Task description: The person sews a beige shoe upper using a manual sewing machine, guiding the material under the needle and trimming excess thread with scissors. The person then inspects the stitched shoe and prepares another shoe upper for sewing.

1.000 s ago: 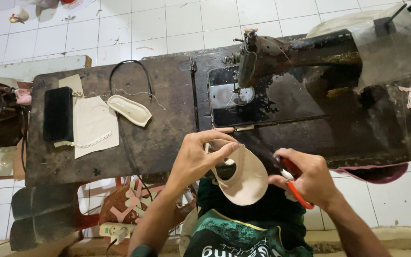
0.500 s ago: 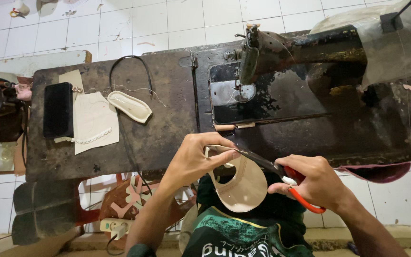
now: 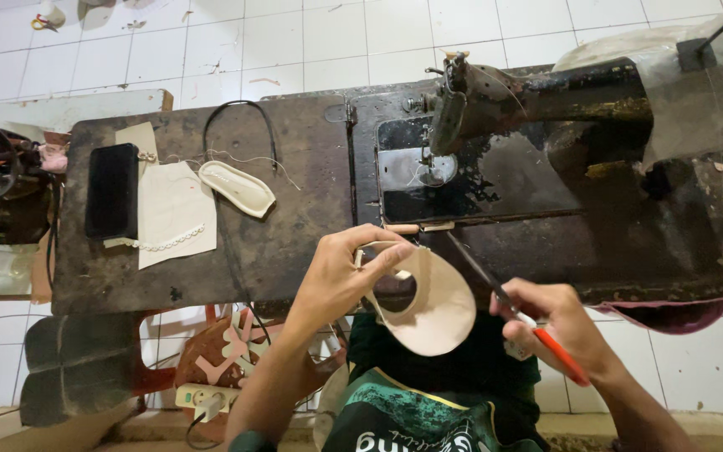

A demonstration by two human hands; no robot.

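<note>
My left hand (image 3: pixel 345 272) pinches a beige, curved shoe-upper piece (image 3: pixel 437 305) with an oval cut-out, held over my lap at the table's near edge. My right hand (image 3: pixel 558 322) grips scissors (image 3: pixel 495 289) with red-orange handles; the dark blades point up and left, a short way off the piece's right side. Straight ahead stands an old black sewing machine (image 3: pixel 529 100) on its dark metal bed (image 3: pixel 479 180).
On the worn dark table (image 3: pixel 294 218) lie a beige sole piece (image 3: pixel 238 187), a cream sheet with a beaded strip (image 3: pixel 173 213), a black rectangular object (image 3: pixel 112 191) and a black cord (image 3: pixel 236 113). A power strip (image 3: pixel 207 400) and tiled floor lie below.
The beige piece has turned in my left hand. My right hand with the scissors has drawn back to the right, away from the piece.
</note>
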